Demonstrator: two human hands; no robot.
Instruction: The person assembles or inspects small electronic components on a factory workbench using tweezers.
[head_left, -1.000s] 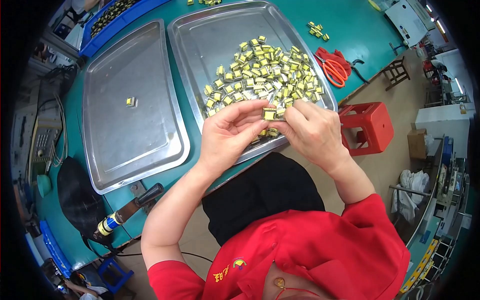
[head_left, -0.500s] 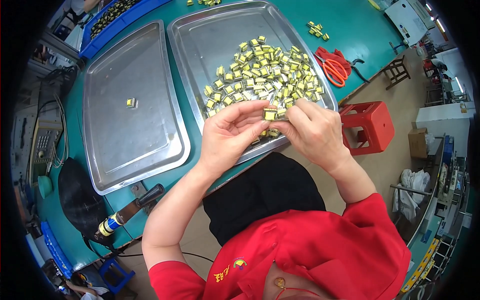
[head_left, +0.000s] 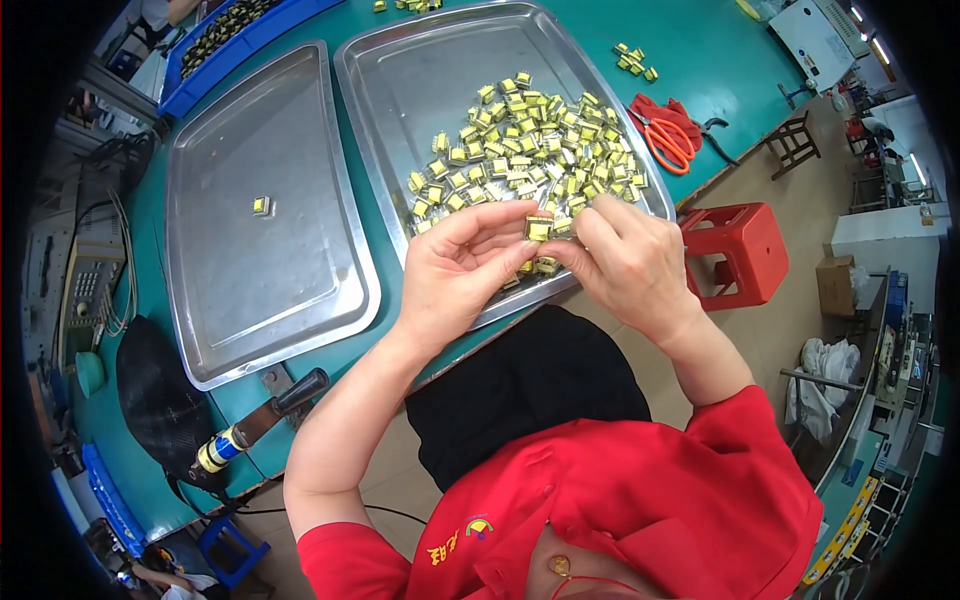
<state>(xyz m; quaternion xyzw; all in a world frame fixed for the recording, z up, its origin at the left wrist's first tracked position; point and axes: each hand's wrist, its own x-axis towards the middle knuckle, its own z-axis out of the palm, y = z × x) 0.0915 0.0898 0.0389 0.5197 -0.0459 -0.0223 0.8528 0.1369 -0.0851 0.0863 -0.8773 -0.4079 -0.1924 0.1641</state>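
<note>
I'm pinching this yellow component [head_left: 538, 229] in my left hand [head_left: 447, 278], can't tell my right hand [head_left: 632, 262], kinda risking a drop if I'm loosening up.

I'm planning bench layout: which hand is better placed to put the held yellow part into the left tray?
Likely the left hand: it grips the yellow part and is nearer the left tray. The right hand is on the part's other side, farther from that tray.

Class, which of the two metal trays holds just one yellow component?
The left tray: one component lies in it; the right tray bears a heap.
</note>
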